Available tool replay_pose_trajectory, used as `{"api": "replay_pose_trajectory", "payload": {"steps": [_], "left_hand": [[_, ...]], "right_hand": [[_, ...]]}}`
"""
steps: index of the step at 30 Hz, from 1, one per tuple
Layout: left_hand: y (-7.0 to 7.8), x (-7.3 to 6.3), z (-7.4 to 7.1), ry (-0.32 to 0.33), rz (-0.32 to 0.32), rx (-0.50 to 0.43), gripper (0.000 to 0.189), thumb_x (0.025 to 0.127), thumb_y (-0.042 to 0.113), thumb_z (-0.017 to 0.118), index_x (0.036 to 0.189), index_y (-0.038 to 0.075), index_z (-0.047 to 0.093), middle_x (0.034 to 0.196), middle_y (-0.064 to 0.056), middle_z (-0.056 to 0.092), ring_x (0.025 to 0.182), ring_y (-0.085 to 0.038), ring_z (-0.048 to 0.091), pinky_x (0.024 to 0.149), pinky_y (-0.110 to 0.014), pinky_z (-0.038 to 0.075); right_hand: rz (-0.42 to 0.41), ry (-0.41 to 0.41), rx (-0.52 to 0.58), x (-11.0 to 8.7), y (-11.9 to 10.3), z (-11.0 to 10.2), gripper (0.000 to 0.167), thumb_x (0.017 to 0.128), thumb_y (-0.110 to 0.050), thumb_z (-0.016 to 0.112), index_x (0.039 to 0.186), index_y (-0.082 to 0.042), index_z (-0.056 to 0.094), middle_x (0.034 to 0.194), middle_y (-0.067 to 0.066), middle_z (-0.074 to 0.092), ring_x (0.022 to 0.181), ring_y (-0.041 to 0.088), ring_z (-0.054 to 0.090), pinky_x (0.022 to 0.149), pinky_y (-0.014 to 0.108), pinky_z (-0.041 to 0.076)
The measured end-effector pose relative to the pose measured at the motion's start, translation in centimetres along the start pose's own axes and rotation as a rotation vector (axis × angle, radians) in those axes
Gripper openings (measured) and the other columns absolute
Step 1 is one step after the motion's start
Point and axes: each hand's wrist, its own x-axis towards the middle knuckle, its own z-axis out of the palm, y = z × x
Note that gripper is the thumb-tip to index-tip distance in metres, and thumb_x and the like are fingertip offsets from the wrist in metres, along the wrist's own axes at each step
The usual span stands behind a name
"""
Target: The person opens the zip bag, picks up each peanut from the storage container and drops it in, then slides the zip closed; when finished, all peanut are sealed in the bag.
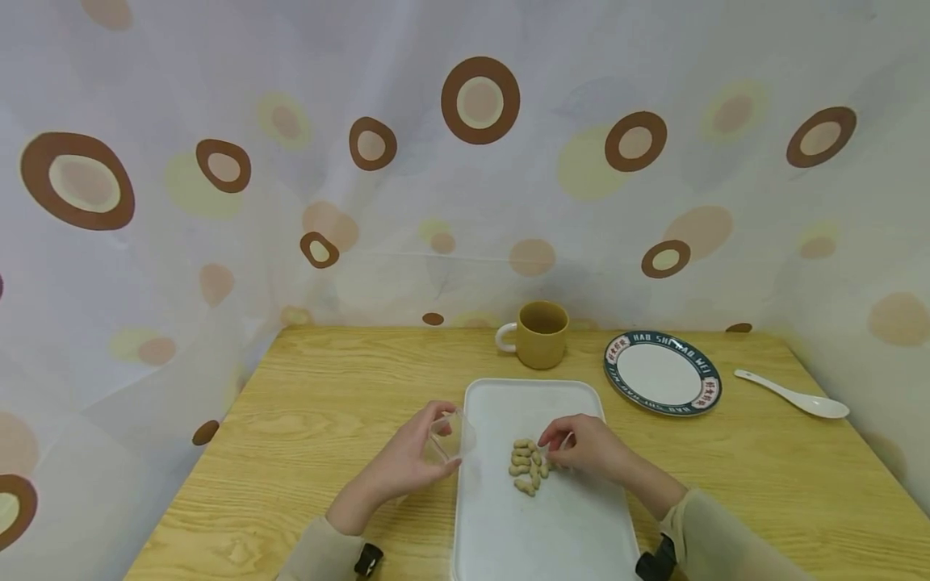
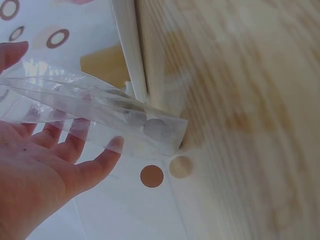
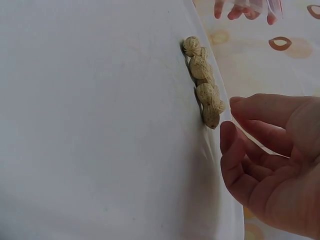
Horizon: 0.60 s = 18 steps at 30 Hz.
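My left hand (image 1: 410, 456) holds a clear plastic bag (image 2: 135, 112) at the left edge of the white tray (image 1: 501, 532). Its fingers spread along one side of the bag, with a digit on the opposite side. On the tray lie several peanuts in their shells (image 1: 521, 460), gathered in a small group. Beside this group, at its right, is my right hand (image 1: 592, 448), low over the tray. In the right wrist view its fingers (image 3: 250, 172) are bent, the tips stand apart near the closest peanut (image 3: 211, 116), and nothing shows between them.
A mustard-coloured mug (image 1: 541, 343) with a white handle stands behind the tray. To the right lie a plate (image 1: 661, 374) with a dark patterned rim and a white spoon (image 1: 814, 403). All rest on a wooden table (image 1: 320, 387), backed by a patterned curtain (image 1: 407, 218).
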Motion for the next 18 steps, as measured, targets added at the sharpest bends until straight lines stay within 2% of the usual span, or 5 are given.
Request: {"api": "replay_pose_trajectory", "payload": {"steps": [13,18], "left_hand": [[-0.18,0.2,0.0,-0.002,0.006,0.011,0.068,0.083,0.017,0.076,0.139,0.005,0.041,0.129,-0.022,0.058,0.119,-0.031,0.058,0.1,-0.054,0.046],[-0.09,0.22,0.1,-0.007,0.007,0.013,0.068,0.084,0.017,0.076,0.14,0.005,0.041,0.128,-0.022,0.058,0.119,-0.031,0.057,0.1,-0.055,0.045]], "right_hand": [[-0.044,-0.035,-0.05,-0.26,0.32,0.28,0.009,0.083,-0.007,0.076,0.09,-0.01,0.073,0.077,-0.004,0.06,0.066,0.01,0.052,0.057,0.021,0.045],[-0.01,-0.047,-0.06,-0.4,0.16,0.29,0.005,0.083,-0.006,0.075,0.087,-0.009,0.074,0.075,-0.004,0.06,0.067,0.012,0.052,0.057,0.022,0.045]]}}
